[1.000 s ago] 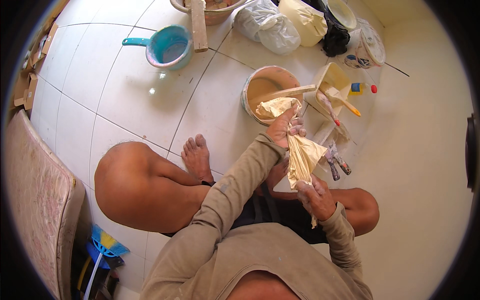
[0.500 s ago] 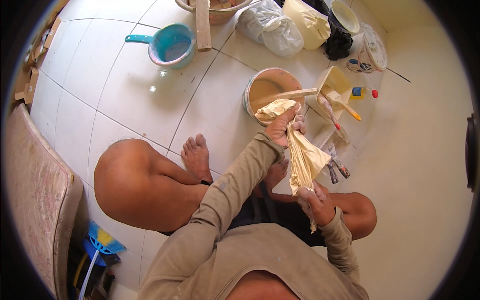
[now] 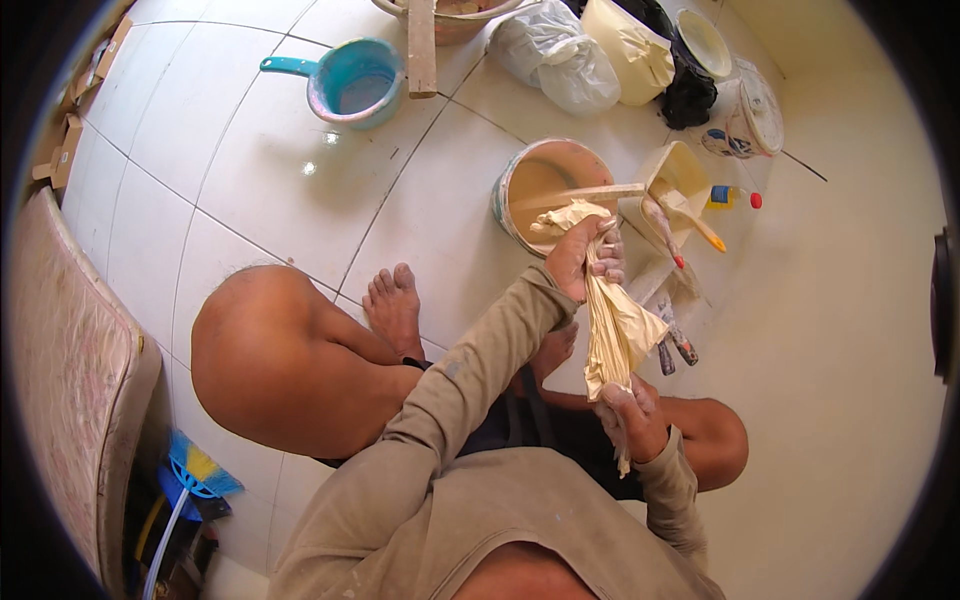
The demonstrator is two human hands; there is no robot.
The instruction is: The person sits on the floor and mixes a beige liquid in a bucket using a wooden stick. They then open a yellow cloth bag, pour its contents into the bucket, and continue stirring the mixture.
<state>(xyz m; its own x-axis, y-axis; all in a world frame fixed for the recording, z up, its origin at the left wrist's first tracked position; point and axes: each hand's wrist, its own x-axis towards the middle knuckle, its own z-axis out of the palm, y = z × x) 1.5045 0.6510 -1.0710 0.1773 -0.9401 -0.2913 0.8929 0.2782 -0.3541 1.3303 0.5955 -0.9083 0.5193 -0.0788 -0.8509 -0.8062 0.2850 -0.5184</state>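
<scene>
Seated or squatting person, bare knees wide. Left hand (image 3: 583,258) closed around the far part of crumpled cream sheeting (image 3: 622,332), a bunched end poking out beyond the fist over the near rim of a bucket (image 3: 577,156) of brownish liquid. Right hand (image 3: 634,418) clenched on the near, gathered end, a thin tail hanging below. Sheeting runs between both fists, creased lengthwise, flaring to the right midway. Wooden stick (image 3: 603,192) lies across the bucket toward a cream tub (image 3: 680,163) just right. Orange-handled tool (image 3: 711,235) rests in the tub. Far left: turquoise dipper (image 3: 322,95) on floor tiles (image 3: 270,170).
</scene>
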